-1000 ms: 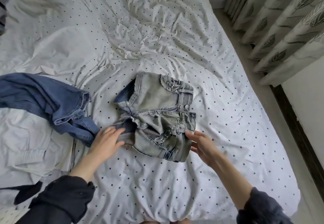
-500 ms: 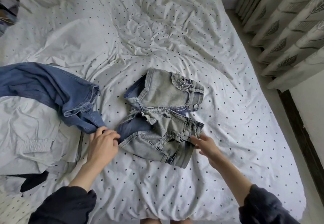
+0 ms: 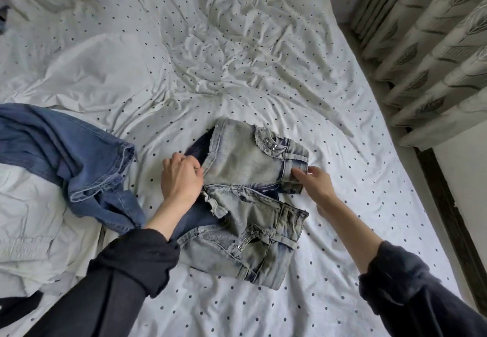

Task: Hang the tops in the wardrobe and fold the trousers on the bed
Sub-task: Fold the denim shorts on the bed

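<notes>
Head view, only camera. One pair of pale washed-denim shorts (image 3: 253, 205) lies on the dotted bedsheet (image 3: 342, 205), near centre of frame, waistband toward 3 o'clock, leg openings toward 9 o'clock. The far leg lies at 12 o'clock, the near leg at 6 o'clock.

Left hand (image 3: 180, 177): fingers curled at the far leg's hem, pinching the edge. Right hand (image 3: 315, 182): fingers reach onto the waistband corner at 3 o'clock; whether they pinch it or only press, cannot tell.

Progress, judged: the shorts lie spread flat, not yet doubled over; bringing one leg onto the other looks like the step in hand.

Count on the bed:
- shorts: 1
- darker blue jeans (image 3: 66, 157), unfolded, at 9 o'clock: 1
- white garment (image 3: 23, 220) under and beside the jeans, kind unclear: 1
- dark fabric scrap (image 3: 15, 307) at 8 o'clock, unidentified: 1

No folded stack visible; no wardrobe in frame. Curtains (image 3: 427, 46) at 2 o'clock.
</notes>
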`<action>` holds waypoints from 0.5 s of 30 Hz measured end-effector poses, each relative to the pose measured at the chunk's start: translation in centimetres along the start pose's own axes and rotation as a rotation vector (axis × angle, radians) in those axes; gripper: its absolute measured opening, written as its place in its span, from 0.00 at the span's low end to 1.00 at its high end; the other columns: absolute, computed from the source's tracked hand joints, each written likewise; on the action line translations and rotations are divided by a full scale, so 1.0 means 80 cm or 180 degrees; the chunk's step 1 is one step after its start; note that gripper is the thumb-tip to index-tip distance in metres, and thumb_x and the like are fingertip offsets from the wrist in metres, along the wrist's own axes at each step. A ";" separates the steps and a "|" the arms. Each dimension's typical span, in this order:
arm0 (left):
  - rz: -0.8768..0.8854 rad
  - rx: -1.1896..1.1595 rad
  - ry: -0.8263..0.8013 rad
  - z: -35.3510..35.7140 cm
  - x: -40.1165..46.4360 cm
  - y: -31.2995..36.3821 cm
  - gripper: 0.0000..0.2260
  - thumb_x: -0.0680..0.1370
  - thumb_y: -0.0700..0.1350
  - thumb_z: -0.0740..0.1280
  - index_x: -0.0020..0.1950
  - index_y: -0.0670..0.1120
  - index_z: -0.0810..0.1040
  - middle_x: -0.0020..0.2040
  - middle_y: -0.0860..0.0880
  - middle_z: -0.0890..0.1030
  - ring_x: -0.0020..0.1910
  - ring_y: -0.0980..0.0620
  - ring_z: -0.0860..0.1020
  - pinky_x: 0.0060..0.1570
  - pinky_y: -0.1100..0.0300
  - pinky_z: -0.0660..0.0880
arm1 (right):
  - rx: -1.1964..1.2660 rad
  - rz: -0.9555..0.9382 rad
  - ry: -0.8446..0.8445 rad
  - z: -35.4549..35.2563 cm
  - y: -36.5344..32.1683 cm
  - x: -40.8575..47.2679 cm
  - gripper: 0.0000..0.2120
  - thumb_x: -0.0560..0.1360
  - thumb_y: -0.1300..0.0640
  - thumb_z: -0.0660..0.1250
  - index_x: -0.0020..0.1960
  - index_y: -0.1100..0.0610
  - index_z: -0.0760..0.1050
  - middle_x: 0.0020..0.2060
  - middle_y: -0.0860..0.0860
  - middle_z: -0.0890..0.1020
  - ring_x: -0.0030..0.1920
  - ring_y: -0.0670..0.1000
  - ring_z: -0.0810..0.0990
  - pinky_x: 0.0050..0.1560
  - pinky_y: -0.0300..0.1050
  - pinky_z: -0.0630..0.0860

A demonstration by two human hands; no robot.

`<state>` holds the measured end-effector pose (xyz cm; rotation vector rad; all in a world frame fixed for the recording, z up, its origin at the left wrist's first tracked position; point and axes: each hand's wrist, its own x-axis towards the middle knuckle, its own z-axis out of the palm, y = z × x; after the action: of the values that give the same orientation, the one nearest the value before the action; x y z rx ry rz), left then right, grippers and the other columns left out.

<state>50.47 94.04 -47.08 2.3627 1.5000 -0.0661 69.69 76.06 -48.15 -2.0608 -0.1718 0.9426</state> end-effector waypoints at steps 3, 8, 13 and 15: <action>-0.0240 -0.0492 0.0311 -0.010 0.010 -0.027 0.09 0.75 0.36 0.63 0.42 0.48 0.78 0.51 0.46 0.79 0.51 0.44 0.72 0.44 0.56 0.67 | 0.0134 -0.0205 -0.0018 -0.003 -0.016 -0.008 0.14 0.76 0.55 0.67 0.37 0.64 0.76 0.32 0.53 0.78 0.34 0.50 0.73 0.37 0.41 0.68; -0.0537 -0.0295 -0.0048 -0.025 0.025 -0.061 0.09 0.73 0.35 0.63 0.40 0.48 0.76 0.49 0.44 0.80 0.49 0.41 0.76 0.42 0.57 0.68 | -0.0022 -0.0146 -0.0595 0.025 -0.022 -0.042 0.19 0.78 0.49 0.61 0.39 0.62 0.79 0.33 0.54 0.83 0.34 0.49 0.81 0.40 0.40 0.76; -0.0529 -0.0849 -0.0285 -0.033 0.069 -0.041 0.08 0.77 0.43 0.63 0.53 0.48 0.79 0.57 0.45 0.80 0.56 0.44 0.77 0.49 0.59 0.68 | 0.0474 0.0382 0.0319 0.015 -0.002 -0.008 0.14 0.82 0.59 0.52 0.57 0.64 0.73 0.50 0.58 0.80 0.39 0.51 0.79 0.35 0.40 0.72; -0.0248 -0.1012 -0.0387 -0.032 0.089 -0.023 0.10 0.79 0.46 0.62 0.58 0.46 0.77 0.58 0.46 0.79 0.57 0.47 0.76 0.51 0.60 0.67 | 0.0240 0.0336 -0.0026 0.009 0.003 0.007 0.14 0.80 0.63 0.57 0.64 0.64 0.71 0.54 0.58 0.79 0.43 0.52 0.79 0.40 0.41 0.74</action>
<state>51.63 101.71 -46.70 2.0145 1.4267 0.0099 69.53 76.59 -48.88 -2.0129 -0.0313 1.0066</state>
